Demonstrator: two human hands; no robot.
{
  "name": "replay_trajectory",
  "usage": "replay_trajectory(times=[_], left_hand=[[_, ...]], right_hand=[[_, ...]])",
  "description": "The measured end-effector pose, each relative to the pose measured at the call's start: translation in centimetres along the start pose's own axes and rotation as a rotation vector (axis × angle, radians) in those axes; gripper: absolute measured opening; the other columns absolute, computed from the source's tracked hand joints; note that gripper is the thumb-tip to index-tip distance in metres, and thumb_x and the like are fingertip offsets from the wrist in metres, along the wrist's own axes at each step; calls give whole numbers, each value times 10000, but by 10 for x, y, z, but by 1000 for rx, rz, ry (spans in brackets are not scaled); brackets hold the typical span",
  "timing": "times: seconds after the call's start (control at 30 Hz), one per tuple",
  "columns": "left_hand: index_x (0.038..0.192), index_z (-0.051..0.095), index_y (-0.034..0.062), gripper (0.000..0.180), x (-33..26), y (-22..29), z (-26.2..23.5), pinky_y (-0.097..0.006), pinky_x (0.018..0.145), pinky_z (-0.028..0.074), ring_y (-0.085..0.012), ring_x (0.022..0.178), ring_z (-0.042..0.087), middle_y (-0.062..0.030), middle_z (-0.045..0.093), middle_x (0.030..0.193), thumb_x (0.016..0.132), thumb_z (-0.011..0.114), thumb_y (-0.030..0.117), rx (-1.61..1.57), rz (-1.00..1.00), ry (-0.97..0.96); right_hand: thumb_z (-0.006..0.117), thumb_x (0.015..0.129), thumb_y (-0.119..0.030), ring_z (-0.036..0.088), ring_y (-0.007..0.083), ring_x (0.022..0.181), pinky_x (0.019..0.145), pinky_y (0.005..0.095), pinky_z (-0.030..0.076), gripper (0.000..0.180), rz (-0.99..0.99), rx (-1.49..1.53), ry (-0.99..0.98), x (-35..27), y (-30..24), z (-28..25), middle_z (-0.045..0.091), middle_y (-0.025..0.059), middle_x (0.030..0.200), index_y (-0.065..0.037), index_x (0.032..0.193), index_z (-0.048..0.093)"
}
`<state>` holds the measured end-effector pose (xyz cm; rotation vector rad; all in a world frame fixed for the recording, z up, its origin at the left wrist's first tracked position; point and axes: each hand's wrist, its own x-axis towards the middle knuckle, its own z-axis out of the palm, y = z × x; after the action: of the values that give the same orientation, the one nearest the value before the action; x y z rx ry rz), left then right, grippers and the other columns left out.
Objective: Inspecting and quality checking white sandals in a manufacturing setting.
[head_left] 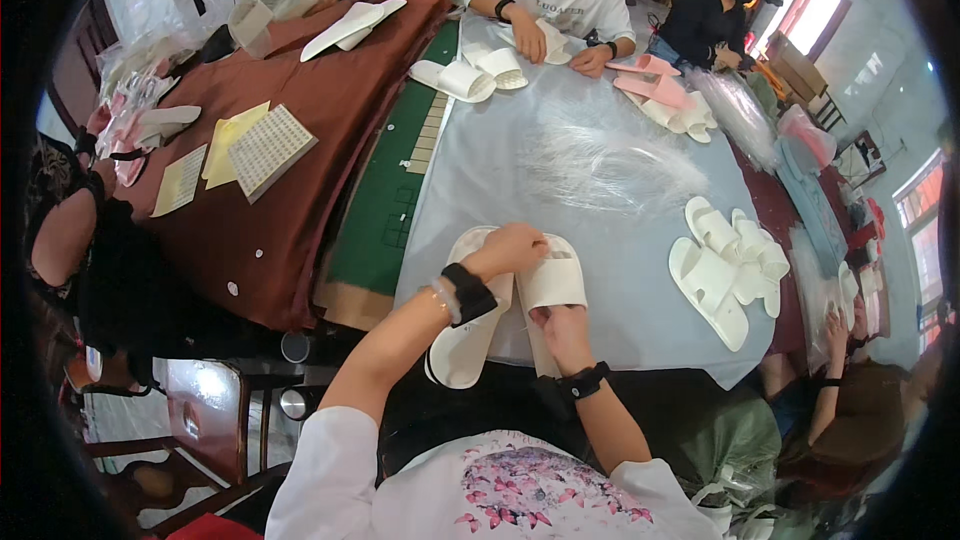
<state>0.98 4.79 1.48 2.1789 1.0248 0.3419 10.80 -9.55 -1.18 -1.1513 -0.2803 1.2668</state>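
Observation:
Two white slippers lie side by side at the near edge of the cloth-covered table, in front of me. My left hand (512,248) reaches across the left slipper (463,350). Its fingers are curled in at the inner front edge of the right slipper's strap; their tips are hidden. From the heel end, my right hand (565,332) holds the right slipper (556,283), its fingers partly tucked beneath the wide strap. Both of my wrists wear black bands.
A group of white slippers (722,275) lies to the right. Clear plastic bags (610,155) spread over the table's middle. Across the table, a person (560,0) handles white slippers, with pink slippers (652,85) alongside. Sticker sheets (270,152) lie on the brown-covered table (330,110).

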Motion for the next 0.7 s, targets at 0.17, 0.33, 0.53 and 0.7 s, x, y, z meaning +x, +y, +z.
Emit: replay_trajectory(times=[0.17,0.33,0.53,0.7], left_hand=[[855,684,24,304,28,7,11,-347,706,468,-267,765,620,-143,667,838,736,650,301,-29,39,-234],[920,674,13,279,15,-2,15,-295,685,471,-179,740,621,-99,676,841,742,670,227,-498,-17,-88],[1032,615,-9,276,-17,32,-19,-242,706,471,-134,800,624,-85,665,868,806,644,148,-741,21,456],[1036,577,8,228,-88,66,-7,-204,623,443,-85,741,584,-60,651,886,869,603,163,-1139,88,378]], right_hand=[[504,851,-27,596,200,809,610,323,528,283,70,-11,58,5,1,-1,584,77,994,-46,1133,507],[500,863,-40,583,189,859,693,317,513,264,-21,98,-53,6,9,-6,593,74,981,-17,1125,523],[579,858,-189,572,211,947,796,316,461,322,77,-611,-343,-51,-50,-26,595,102,1070,-1,1119,563],[556,871,-180,592,195,826,754,310,474,267,-862,-1210,-299,-52,-98,12,625,98,902,4,1063,575]])
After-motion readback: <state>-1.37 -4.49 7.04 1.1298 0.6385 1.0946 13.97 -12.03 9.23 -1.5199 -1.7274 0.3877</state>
